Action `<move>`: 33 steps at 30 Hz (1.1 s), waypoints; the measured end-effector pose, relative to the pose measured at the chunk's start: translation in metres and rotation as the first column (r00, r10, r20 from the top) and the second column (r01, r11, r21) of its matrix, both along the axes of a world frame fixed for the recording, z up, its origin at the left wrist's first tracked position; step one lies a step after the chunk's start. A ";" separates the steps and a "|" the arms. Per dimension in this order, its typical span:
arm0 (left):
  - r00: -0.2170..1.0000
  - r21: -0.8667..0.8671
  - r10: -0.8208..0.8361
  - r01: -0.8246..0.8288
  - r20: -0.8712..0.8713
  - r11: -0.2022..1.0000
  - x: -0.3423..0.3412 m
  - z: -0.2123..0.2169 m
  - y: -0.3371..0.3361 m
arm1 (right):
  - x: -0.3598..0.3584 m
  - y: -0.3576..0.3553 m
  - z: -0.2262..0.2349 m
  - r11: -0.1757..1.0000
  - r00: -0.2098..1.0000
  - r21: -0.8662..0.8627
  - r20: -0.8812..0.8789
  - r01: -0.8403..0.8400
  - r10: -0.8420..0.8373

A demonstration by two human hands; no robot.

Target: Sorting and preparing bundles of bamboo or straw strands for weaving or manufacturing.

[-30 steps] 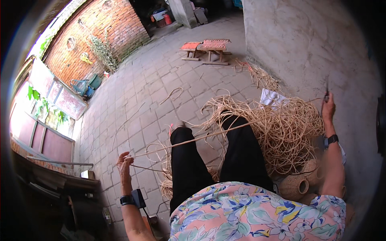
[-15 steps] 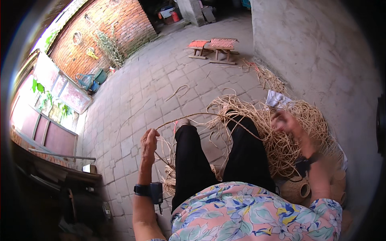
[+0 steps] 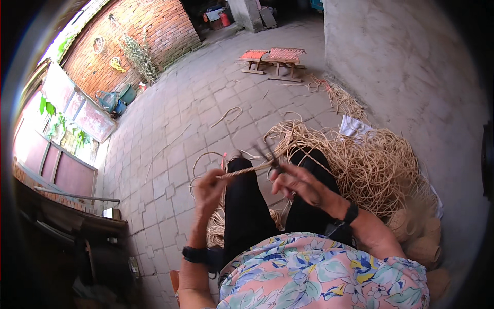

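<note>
My left hand (image 3: 209,191) is closed in a pinch on a tan twisted rope (image 3: 242,171), in front of my left knee. From the pinch the rope runs right to the blades of dark scissors (image 3: 268,157). My right hand (image 3: 297,183) is closed around the scissors' handles, over the gap between my knees. The blades are spread and point up and away; motion blur hides whether they touch the rope. A loop of rope hangs beside my left hand. Right of my right knee lies a big tangled heap of tan rope (image 3: 383,159).
A white cloth (image 3: 353,127) pokes out of the heap. Woven round baskets (image 3: 423,241) stand by my right elbow. Two low folding stools (image 3: 284,57) are farther off by the grey wall (image 3: 406,56). Loose rope pieces (image 3: 227,116) lie on the paving (image 3: 170,170).
My right hand has come left from over the rope heap to the rope and now holds scissors. My left hand has moved slightly right and down, still holding the rope.
</note>
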State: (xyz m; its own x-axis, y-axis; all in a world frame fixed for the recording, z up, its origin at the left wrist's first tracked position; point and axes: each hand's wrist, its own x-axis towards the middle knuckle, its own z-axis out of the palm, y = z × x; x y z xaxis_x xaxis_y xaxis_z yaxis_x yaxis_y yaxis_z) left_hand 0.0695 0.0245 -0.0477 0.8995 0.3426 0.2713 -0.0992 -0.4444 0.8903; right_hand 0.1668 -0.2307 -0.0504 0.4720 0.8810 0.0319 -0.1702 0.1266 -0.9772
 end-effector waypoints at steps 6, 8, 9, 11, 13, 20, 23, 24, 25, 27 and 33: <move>0.830 0.403 0.483 -0.557 0.278 0.726 -0.045 0.036 0.129 | 0.019 -0.045 0.019 0.959 0.963 0.082 -0.010 0.270 -0.270; 0.704 0.492 0.624 -0.698 0.339 0.521 -0.048 0.065 0.119 | 0.021 -0.055 0.026 0.921 0.928 0.115 -0.021 0.373 -0.373; 0.767 0.526 0.530 -0.637 0.361 0.564 -0.052 0.063 0.127 | 0.020 -0.056 0.031 0.912 0.925 0.161 -0.019 0.377 -0.379; 0.944 0.599 0.324 -0.230 -0.053 0.767 -0.051 0.036 0.119 | 0.021 -0.062 0.039 0.912 0.922 0.139 -0.039 0.387 -0.386; 0.954 0.789 0.234 0.004 -0.187 0.615 -0.038 0.035 0.109 | 0.031 -0.067 0.037 0.896 0.900 0.088 -0.059 0.435 -0.432; 0.998 0.505 0.027 0.008 -0.063 0.863 -0.009 0.046 0.081 | 0.041 -0.097 0.032 0.856 0.865 0.127 -0.084 0.501 -0.494; 0.965 0.047 0.005 0.007 -0.262 0.999 -0.001 0.047 0.077 | 0.039 -0.089 0.030 0.744 0.754 0.118 -0.114 0.657 -0.647; 0.965 0.047 0.007 0.006 -0.261 0.999 0.002 0.050 0.066 | 0.040 -0.087 0.030 0.672 0.680 0.114 -0.059 0.732 -0.731; 0.938 0.058 -0.001 0.023 -0.346 0.998 0.005 0.052 0.054 | 0.040 -0.078 0.028 0.673 0.681 0.113 -0.060 0.731 -0.730; 0.934 0.103 -0.144 0.187 -0.327 0.977 0.005 0.046 0.045 | 0.032 -0.051 0.031 0.708 0.664 0.340 0.255 0.619 -0.703; 0.879 0.413 -0.128 0.339 -0.459 0.845 0.015 0.061 -0.018 | 0.004 0.017 0.066 0.912 0.542 0.192 0.753 0.362 -0.374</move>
State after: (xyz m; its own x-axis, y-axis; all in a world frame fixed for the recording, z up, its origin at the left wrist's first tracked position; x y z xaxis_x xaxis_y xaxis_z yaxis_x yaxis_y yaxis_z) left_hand 0.0841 0.0069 0.0130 0.9978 0.0339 -0.0576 0.0605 -0.8249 0.5621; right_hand 0.1709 -0.2140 0.0157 0.5508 0.6324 0.5447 0.6946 0.0145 -0.7193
